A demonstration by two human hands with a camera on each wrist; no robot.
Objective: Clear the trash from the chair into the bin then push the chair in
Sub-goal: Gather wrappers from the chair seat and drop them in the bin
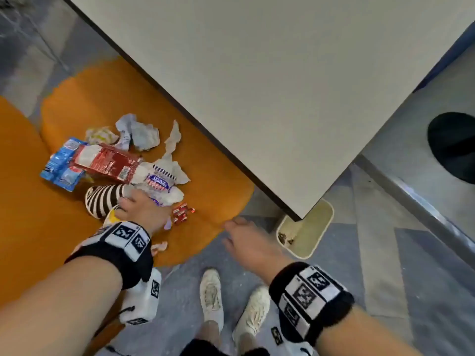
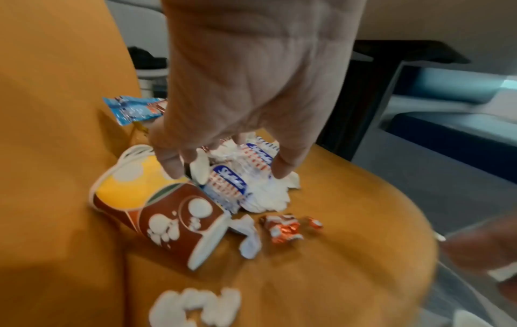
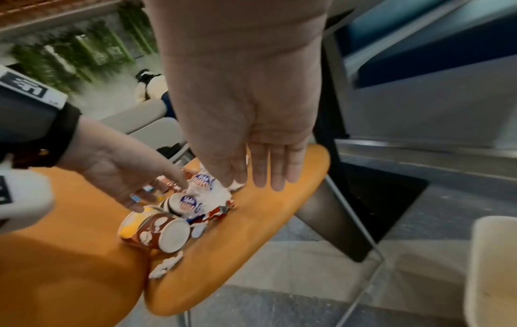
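Trash lies heaped on the orange chair seat: crumpled paper, a blue wrapper, a red packet, a striped cup, a white printed wrapper and small red candy wrappers. My left hand reaches down onto the pile. In the left wrist view its spread fingers and thumb straddle the white wrapper, beside a brown and yellow paper cup lying on its side. My right hand hovers flat and empty over the seat's front edge, fingers straight.
A cream bin stands on the floor under the corner of the white table, just right of the chair. The table's edge overhangs the seat's far side. My shoes are on the grey floor in front. White scraps lie near the seat's front.
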